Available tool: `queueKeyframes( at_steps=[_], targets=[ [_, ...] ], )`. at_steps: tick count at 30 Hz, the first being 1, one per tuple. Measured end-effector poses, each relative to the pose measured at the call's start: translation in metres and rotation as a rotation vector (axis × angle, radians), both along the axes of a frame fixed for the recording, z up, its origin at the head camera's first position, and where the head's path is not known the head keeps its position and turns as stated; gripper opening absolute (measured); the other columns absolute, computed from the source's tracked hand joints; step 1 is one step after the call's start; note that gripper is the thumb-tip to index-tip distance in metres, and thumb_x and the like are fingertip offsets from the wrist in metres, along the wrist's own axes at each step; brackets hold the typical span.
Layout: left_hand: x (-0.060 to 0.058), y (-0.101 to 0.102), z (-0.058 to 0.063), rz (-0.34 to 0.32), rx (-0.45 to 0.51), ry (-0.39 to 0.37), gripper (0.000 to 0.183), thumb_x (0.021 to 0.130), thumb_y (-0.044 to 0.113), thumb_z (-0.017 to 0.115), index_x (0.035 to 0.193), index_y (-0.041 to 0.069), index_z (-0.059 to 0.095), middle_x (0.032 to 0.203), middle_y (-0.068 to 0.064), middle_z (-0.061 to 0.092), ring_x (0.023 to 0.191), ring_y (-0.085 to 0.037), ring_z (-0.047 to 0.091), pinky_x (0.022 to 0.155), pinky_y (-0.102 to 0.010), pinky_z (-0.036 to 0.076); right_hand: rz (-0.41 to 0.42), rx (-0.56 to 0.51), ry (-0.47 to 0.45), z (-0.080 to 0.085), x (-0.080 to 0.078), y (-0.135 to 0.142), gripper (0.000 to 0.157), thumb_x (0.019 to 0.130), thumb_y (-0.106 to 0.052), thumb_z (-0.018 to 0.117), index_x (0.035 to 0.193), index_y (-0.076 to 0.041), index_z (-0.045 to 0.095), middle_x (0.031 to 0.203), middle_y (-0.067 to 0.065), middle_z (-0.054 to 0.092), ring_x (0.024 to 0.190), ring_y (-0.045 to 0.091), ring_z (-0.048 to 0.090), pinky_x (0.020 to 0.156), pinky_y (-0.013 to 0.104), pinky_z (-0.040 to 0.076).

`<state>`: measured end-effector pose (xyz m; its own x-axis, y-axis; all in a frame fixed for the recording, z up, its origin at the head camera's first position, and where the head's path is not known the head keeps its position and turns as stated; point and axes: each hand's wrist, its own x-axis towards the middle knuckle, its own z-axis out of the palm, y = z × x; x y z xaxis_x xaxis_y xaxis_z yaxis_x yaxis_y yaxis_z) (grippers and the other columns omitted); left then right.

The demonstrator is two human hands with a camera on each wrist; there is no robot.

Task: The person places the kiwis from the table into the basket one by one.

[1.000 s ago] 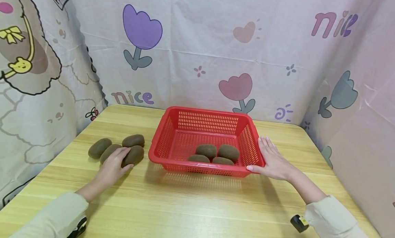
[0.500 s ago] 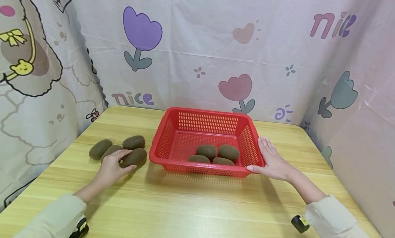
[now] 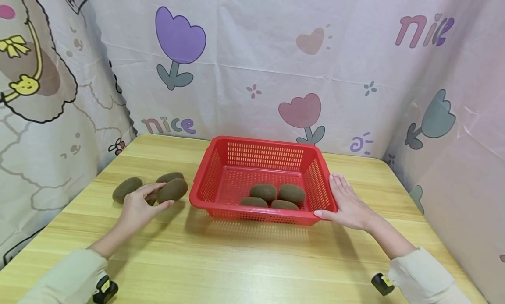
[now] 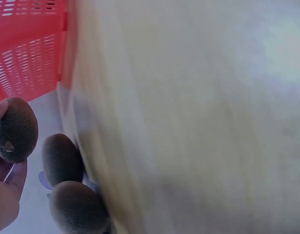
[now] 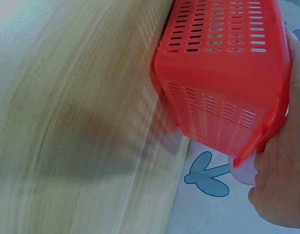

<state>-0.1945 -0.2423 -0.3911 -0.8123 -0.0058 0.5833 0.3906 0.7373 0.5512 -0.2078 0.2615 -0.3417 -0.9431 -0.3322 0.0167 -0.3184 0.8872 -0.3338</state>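
My left hand (image 3: 139, 207) pinches a brown kiwi (image 3: 172, 190) between thumb and fingers, left of the red basket. In the left wrist view the held kiwi (image 4: 16, 130) shows apart from two others, with the basket's wall beyond it. Around that hand lie a kiwi (image 3: 127, 189) at the far left and a kiwi (image 3: 169, 176) behind the held one; another is mostly hidden by the fingers. My right hand (image 3: 351, 207) rests against the right side of the red plastic basket (image 3: 256, 211), fingers straight and thumb on the front corner of the rim. Several kiwis (image 3: 292, 193) lie inside the basket.
The basket stands on a light wooden table (image 3: 244, 260) near its back edge. A printed cloth curtain (image 3: 252, 45) hangs behind the table and along both sides. Black wrist devices (image 3: 382, 284) show at both sleeves.
My left hand has lifted the kiwi up from the group, its near end rising clear of the others. My right hand and the basket have stayed in place.
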Motion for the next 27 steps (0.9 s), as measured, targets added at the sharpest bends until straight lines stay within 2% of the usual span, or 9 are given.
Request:
queueKeyframes(
  at_steps=[6,9,21,27],
  targets=[
    [0.002,0.005,0.013,0.064,0.013,0.034,0.045,0.062,0.008,0.083,0.103,-0.002,0.068,0.098,-0.022,0.069,0.082,0.027,0.037,0.066,0.003,0.037,0.000,0.010,0.003,0.000,-0.001,-0.001,0.111,0.077,-0.060,0.060,0.147,0.004,0.002,0.153,0.027,0.003,0.140,0.045,0.000,0.110,0.065,0.012],
    [0.003,0.009,0.019,0.067,0.045,0.037,0.046,0.062,0.006,0.083,0.105,-0.004,0.067,0.099,-0.022,0.068,0.082,0.029,0.037,0.068,0.004,0.036,-0.002,0.014,0.006,0.000,-0.001,0.000,0.111,0.077,-0.060,0.060,0.147,0.005,0.003,0.153,0.027,0.003,0.140,0.045,0.000,0.109,0.065,0.012],
    [0.010,0.032,0.047,0.050,0.129,0.025,0.048,0.066,0.008,0.081,0.109,-0.003,0.065,0.105,-0.021,0.066,0.080,0.028,0.043,0.070,0.005,0.036,-0.001,0.008,-0.002,0.000,-0.001,0.000,0.110,0.078,-0.059,0.060,0.146,0.005,0.002,0.153,0.027,0.002,0.141,0.044,-0.001,0.109,0.066,0.012],
    [0.008,0.048,0.050,-0.002,0.136,0.003,0.048,0.067,0.008,0.081,0.111,-0.004,0.064,0.107,-0.020,0.065,0.082,0.028,0.043,0.072,0.005,0.039,-0.006,-0.004,-0.007,0.001,0.000,0.000,0.109,0.078,-0.059,0.060,0.147,0.005,0.002,0.153,0.027,0.003,0.140,0.045,0.000,0.107,0.068,0.016]
  ],
)
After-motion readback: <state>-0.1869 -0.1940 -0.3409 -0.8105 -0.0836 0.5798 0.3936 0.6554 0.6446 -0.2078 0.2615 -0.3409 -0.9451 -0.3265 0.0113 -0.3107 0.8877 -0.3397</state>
